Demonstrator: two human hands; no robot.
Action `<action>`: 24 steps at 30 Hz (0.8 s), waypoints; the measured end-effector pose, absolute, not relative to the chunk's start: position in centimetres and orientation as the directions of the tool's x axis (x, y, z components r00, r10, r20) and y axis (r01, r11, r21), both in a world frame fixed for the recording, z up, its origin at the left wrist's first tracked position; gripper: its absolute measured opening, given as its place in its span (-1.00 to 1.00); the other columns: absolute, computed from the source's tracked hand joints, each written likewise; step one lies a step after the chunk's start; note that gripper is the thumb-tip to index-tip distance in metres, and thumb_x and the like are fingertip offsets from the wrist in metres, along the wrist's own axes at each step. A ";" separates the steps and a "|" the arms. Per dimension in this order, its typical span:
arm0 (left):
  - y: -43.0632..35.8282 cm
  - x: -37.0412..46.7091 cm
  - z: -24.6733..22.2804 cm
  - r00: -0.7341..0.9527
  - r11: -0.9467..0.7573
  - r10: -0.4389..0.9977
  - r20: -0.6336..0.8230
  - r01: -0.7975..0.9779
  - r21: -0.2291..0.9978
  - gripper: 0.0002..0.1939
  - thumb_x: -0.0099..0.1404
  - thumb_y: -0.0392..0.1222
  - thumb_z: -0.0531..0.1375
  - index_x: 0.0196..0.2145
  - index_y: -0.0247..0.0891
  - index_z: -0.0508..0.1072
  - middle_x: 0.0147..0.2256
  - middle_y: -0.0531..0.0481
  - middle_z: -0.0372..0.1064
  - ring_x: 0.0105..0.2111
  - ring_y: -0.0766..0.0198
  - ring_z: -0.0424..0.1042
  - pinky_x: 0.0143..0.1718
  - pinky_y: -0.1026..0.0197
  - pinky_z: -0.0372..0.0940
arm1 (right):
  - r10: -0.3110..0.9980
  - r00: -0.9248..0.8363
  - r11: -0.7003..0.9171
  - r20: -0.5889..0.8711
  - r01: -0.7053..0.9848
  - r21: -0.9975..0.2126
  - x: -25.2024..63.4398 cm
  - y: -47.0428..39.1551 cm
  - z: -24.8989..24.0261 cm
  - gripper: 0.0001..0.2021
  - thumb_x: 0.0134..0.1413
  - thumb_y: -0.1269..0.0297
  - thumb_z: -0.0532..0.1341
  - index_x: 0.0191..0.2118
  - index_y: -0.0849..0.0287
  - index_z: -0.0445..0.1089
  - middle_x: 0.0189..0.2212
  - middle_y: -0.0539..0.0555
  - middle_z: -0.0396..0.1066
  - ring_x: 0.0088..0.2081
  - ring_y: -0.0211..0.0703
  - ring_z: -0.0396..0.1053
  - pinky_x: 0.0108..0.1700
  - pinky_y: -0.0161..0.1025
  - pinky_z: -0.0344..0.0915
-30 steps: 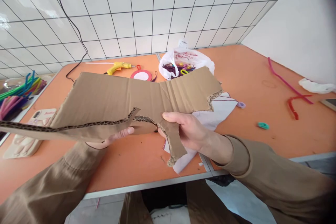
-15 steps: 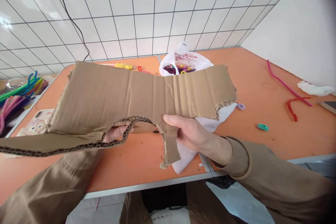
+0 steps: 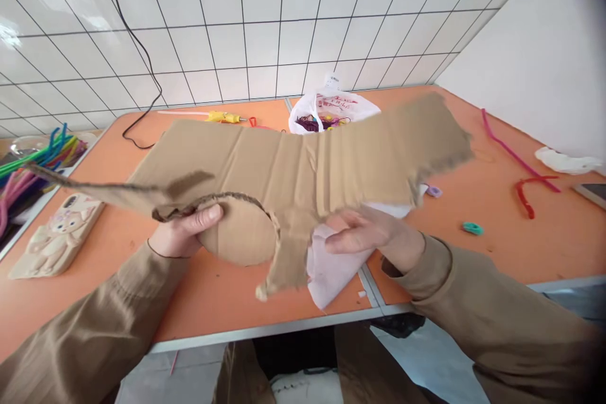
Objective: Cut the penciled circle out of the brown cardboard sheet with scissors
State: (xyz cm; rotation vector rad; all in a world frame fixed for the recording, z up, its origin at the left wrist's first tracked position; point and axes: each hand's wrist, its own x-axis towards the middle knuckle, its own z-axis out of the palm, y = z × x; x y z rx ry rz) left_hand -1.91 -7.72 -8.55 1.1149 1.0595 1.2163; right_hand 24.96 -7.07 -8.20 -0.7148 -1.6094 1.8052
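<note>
A large creased piece of cardboard (image 3: 274, 164) with torn, curved edges is held above the orange table. Beneath its curved cut-out shows a rounded cardboard piece (image 3: 246, 233). My left hand (image 3: 187, 230) grips the cardboard at the left of the cut-out, thumb on top. My right hand (image 3: 364, 233) is beside the lower right edge, fingers bent and slightly blurred; whether it grips anything is unclear. Under that hand lies a pale cloth (image 3: 331, 271).
Behind the cardboard are a white plastic bag (image 3: 303, 110) of yarn and a yellow glue gun (image 3: 225, 117). At left lie a phone case (image 3: 61, 233) and pipe cleaners (image 3: 19, 177). A red pipe cleaner (image 3: 524, 199) and teal clip (image 3: 472, 228) lie right.
The cardboard has shifted right and turned, its left flap rising. My left hand's thumb now shows on top. My right hand's thumb has come off the cardboard's face, and the rounded piece is more exposed.
</note>
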 end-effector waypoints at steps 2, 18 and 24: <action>-7.2 -1.8 -8.2 0.014 -0.002 1.000 0.005 -0.218 0.976 -0.51 -0.08 0.02 0.47 -0.14 -0.09 0.60 -0.16 -0.06 0.59 0.05 -0.14 0.44 0.07 -0.07 0.38 | 0.698 -0.690 0.329 0.191 0.072 -0.942 24.6 -6.2 -8.2 -0.87 -0.07 0.40 0.24 -0.34 0.11 0.51 -0.30 0.06 0.52 -0.24 -0.06 0.46 -0.22 -0.17 0.37; -7.3 -0.9 -8.4 0.003 -0.078 0.997 0.082 -0.254 0.964 -0.49 0.01 -0.09 0.44 -0.04 -0.10 0.54 -0.14 -0.03 0.57 0.10 -0.02 0.40 0.09 0.03 0.36 | 0.812 -0.578 0.559 0.078 0.733 -0.388 20.8 -6.5 -10.5 -0.90 0.14 0.33 0.24 -0.21 0.16 0.41 -0.25 0.14 0.46 -0.33 -0.09 0.40 -0.37 -0.22 0.21; -7.2 -0.9 -8.5 -0.027 -0.103 0.995 0.100 -0.298 0.949 -0.49 0.03 -0.12 0.43 -0.03 -0.12 0.52 -0.06 -0.05 0.53 0.12 -0.04 0.37 0.03 0.05 0.41 | 0.767 -0.640 0.641 0.047 0.762 -0.087 20.6 -7.4 -10.1 -0.75 0.01 0.69 0.06 -0.31 0.25 0.37 -0.41 0.15 0.41 -0.45 -0.10 0.33 -0.44 -0.19 0.09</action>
